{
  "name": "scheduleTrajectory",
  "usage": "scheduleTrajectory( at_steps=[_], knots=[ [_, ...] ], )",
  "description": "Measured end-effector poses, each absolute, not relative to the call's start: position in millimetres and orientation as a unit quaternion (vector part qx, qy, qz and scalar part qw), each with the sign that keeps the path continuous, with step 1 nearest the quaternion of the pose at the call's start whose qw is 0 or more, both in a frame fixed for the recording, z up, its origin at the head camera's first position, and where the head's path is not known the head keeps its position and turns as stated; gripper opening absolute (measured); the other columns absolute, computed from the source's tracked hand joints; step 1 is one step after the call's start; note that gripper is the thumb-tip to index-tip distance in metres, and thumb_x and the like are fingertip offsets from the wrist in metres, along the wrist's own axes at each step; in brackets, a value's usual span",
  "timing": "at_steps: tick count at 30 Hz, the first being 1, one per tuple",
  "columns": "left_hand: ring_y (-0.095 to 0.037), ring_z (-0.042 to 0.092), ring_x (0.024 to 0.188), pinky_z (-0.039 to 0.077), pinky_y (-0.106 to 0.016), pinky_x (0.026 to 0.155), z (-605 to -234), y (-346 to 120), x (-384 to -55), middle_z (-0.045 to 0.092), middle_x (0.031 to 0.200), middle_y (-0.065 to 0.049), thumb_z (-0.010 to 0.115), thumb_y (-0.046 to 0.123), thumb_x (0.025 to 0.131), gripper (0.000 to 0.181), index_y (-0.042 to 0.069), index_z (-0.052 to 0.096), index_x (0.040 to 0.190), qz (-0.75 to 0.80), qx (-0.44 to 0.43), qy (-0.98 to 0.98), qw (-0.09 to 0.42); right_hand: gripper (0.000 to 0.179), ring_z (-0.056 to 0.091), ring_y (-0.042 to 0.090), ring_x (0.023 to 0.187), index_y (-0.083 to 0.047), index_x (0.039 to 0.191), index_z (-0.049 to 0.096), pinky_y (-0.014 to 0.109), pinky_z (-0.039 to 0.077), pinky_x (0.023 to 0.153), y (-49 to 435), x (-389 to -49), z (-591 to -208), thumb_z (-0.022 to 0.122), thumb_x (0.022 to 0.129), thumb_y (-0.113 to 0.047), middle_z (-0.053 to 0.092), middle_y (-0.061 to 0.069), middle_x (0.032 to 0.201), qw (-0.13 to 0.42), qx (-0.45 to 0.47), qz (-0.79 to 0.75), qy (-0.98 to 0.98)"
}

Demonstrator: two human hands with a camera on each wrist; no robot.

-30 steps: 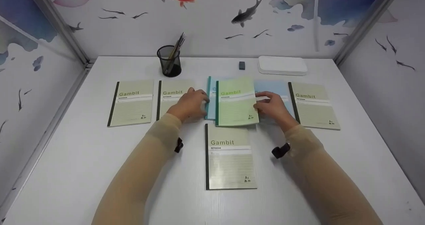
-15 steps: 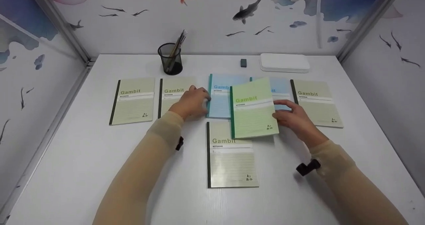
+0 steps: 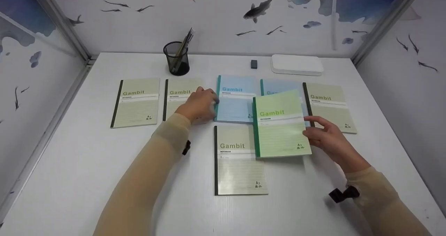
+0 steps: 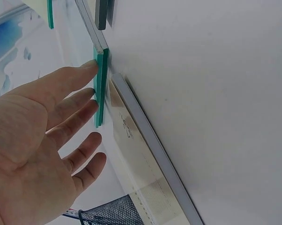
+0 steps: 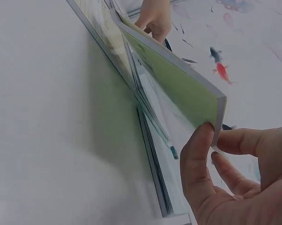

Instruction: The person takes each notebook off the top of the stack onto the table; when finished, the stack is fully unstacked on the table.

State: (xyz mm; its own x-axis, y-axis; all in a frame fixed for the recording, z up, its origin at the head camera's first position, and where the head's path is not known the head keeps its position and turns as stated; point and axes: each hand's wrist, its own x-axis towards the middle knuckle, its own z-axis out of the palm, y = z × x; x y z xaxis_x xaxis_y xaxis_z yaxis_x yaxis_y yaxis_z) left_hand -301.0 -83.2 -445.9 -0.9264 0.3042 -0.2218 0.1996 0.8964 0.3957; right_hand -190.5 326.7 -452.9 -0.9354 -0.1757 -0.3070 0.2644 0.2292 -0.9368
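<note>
My right hand (image 3: 331, 140) pinches the right edge of a green notebook (image 3: 282, 131) between thumb and fingers, seen closely in the right wrist view. The green notebook is raised and tilted above the table, partly covering a blue notebook (image 3: 277, 85) and the front beige notebook (image 3: 233, 175). My left hand (image 3: 200, 105) reaches over a beige notebook (image 3: 177, 98). Its fairly straight fingertips touch the teal spine (image 4: 101, 86) of the left blue notebook (image 3: 235, 105), as the left wrist view shows.
Other beige notebooks lie at the row's ends: one on the left (image 3: 136, 105), one on the right (image 3: 329, 107). Behind stand a black mesh pen cup (image 3: 177, 60), a small dark block (image 3: 254, 64) and a white case (image 3: 297, 65). Printed panels enclose the table.
The right hand has drawn the green notebook off the left blue one, rightward and towards me, uncovering that blue cover. My left hand has stayed by the blue spine.
</note>
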Motion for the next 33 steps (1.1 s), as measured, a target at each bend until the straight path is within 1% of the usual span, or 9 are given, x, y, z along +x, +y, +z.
scheduleTrajectory(
  at_steps=[8, 13, 19, 24, 28, 33],
  knots=[
    [-0.025, 0.043, 0.129, 0.040, -0.047, 0.115, -444, -84, -298, 0.052, 0.145, 0.000, 0.079, 0.019, 0.085, 0.057, 0.018, 0.063, 0.140, 0.206, 0.123, 0.960, 0.146, 0.055, 0.073, 0.012, 0.101, -0.009, 0.148, 0.039, 0.028, 0.060, 0.086, 345, -171, -452, 0.066, 0.101, -0.016, 0.073, -0.003, 0.117, 0.197, 0.021, -0.623, 0.757],
    [-0.024, 0.044, 0.127, 0.040, -0.047, 0.114, -445, -84, -299, 0.053, 0.143, 0.001, 0.078, 0.017, 0.084, 0.056, 0.018, 0.064, 0.138, 0.209, 0.123, 0.959, 0.144, 0.052, 0.073, 0.012, 0.100, -0.011, 0.147, 0.041, 0.028, 0.060, 0.086, 354, -161, -450, 0.066, 0.101, -0.012, 0.073, -0.002, 0.115, 0.209, 0.021, -0.629, 0.749],
    [-0.024, 0.044, 0.127, 0.040, -0.046, 0.114, -444, -83, -300, 0.053, 0.142, 0.001, 0.081, 0.017, 0.083, 0.056, 0.018, 0.065, 0.137, 0.215, 0.121, 0.958, 0.147, 0.048, 0.073, 0.014, 0.097, -0.014, 0.144, 0.047, 0.030, 0.061, 0.085, 363, -149, -448, 0.065, 0.100, -0.008, 0.074, 0.000, 0.114, 0.221, 0.014, -0.620, 0.753],
    [-0.025, 0.044, 0.128, 0.041, -0.047, 0.114, -443, -82, -299, 0.051, 0.144, 0.000, 0.081, 0.019, 0.085, 0.056, 0.019, 0.064, 0.138, 0.215, 0.115, 0.958, 0.154, 0.044, 0.073, 0.015, 0.096, -0.017, 0.139, 0.048, 0.030, 0.061, 0.085, 367, -139, -450, 0.065, 0.099, -0.007, 0.074, 0.000, 0.113, 0.240, 0.019, -0.609, 0.756],
    [-0.026, 0.044, 0.128, 0.040, -0.049, 0.115, -441, -82, -297, 0.050, 0.145, -0.001, 0.082, 0.022, 0.087, 0.054, 0.019, 0.065, 0.138, 0.214, 0.107, 0.959, 0.155, 0.046, 0.073, 0.014, 0.095, -0.018, 0.139, 0.047, 0.031, 0.061, 0.084, 367, -133, -453, 0.068, 0.099, -0.010, 0.072, 0.001, 0.113, 0.244, 0.030, -0.590, 0.769],
    [-0.026, 0.044, 0.128, 0.040, -0.048, 0.115, -439, -83, -295, 0.049, 0.145, 0.000, 0.082, 0.020, 0.087, 0.054, 0.019, 0.065, 0.138, 0.220, 0.103, 0.957, 0.156, 0.059, 0.071, 0.014, 0.094, -0.008, 0.146, 0.043, 0.032, 0.061, 0.081, 360, -130, -455, 0.073, 0.096, -0.016, 0.071, 0.006, 0.117, 0.237, 0.046, -0.542, 0.805]
  ],
)
